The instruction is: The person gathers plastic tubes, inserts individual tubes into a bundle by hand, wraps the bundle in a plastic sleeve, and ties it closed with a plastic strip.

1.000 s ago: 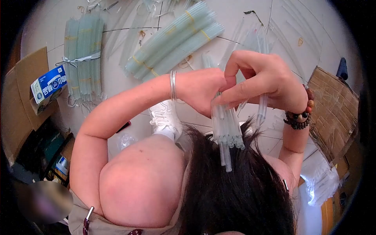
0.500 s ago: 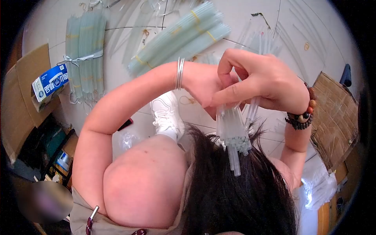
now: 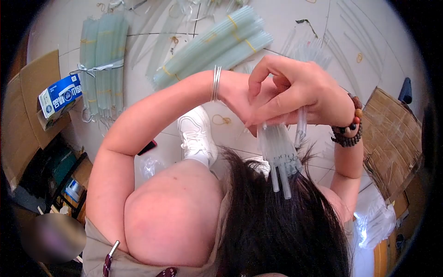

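My left hand (image 3: 240,94), with thin silver bangles on the wrist, is closed around a bundle of clear plastic tubes (image 3: 273,141). Its fingers are mostly hidden behind my other hand. The bundle's open ends point down toward me, and a couple of tubes stick out past the others. Over it lies my right hand (image 3: 300,90), wearing beaded bracelets, its thumb and forefinger bent against the left hand. A few more clear tubes (image 3: 301,124) run beneath the right palm and appear held by its other fingers, which are hidden.
Banded bundles of tubes (image 3: 212,48) lie on the tiled floor, with a tied stack (image 3: 104,60) at left. Loose tubes (image 3: 357,30) and a rubber band (image 3: 221,121) are scattered about. Cardboard (image 3: 392,138) stands right, a blue box (image 3: 60,97) left. Long hair (image 3: 281,221) hangs near the tubes.
The bundle's lower ends have swung slightly right and up, and its protruding tubes sit differently. My right hand has shifted a little left, staying against the left hand.
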A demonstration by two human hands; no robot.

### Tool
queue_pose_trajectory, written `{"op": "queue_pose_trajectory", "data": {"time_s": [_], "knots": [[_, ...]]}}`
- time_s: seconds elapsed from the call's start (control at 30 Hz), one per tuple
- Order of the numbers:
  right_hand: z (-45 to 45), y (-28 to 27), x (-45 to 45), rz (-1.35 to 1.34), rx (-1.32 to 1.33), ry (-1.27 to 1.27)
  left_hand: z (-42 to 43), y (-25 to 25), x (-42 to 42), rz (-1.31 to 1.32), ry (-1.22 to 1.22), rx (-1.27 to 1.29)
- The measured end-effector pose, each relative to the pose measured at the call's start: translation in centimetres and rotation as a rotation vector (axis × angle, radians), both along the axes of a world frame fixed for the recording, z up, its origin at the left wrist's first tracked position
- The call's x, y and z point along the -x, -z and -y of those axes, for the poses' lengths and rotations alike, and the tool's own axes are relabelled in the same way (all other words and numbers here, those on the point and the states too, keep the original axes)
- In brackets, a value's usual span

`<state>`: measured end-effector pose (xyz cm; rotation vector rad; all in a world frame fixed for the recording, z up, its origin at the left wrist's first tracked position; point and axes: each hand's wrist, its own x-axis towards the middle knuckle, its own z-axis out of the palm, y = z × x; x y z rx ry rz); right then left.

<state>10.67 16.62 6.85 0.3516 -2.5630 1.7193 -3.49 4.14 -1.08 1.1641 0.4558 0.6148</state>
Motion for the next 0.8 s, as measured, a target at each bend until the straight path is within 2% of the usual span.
{"op": "queue_pose_trajectory", "data": {"time_s": [0.1,0.17,0.27,0.4,0.47,0.53,0.6,0.67,0.73,0.8], "knots": [[0.6,1.2,-0.1,-0.101,0.173,0.019,0.1,0.1,0.0,0.029,-0.094,-0.077],[0.7,0.9,-0.5,-0.150,0.170,0.060,-0.4,-0.9,0.0,0.029,-0.205,-0.172],[-0.2,-0.7,-3.1,-0.255,0.215,0.361,-1.3,-1.0,0.2,-0.276,-0.170,-0.314],[-1.7,-5.6,-9.0,-0.470,0.374,0.939,-2.2,-1.7,0.1,-0.284,-0.130,-0.184],[-3.2,-10.3,-12.1,-0.652,0.572,0.906,-2.7,-2.3,-0.1,-0.355,-0.085,-0.180],[-3.1,-13.5,-17.6,-0.865,0.489,0.867,-3.0,-2.2,-0.5,-0.331,-0.113,-0.262],[-0.1,-17.1,-22.2,-1.110,0.099,1.142,-2.9,-1.9,-0.7,-0.296,-0.183,-0.303],[3.6,-20.9,-25.7,-1.140,0.191,1.050,-3.0,-2.1,-0.8,-0.301,-0.212,-0.276],[7.5,-22.5,-26.3,-1.058,0.430,0.945,-3.3,-2.4,-1.0,-0.284,-0.159,-0.233],[10.4,-22.0,-30.0,-0.829,0.266,1.221,-3.8,-3.1,-1.1,-0.240,-0.122,-0.184]]}}
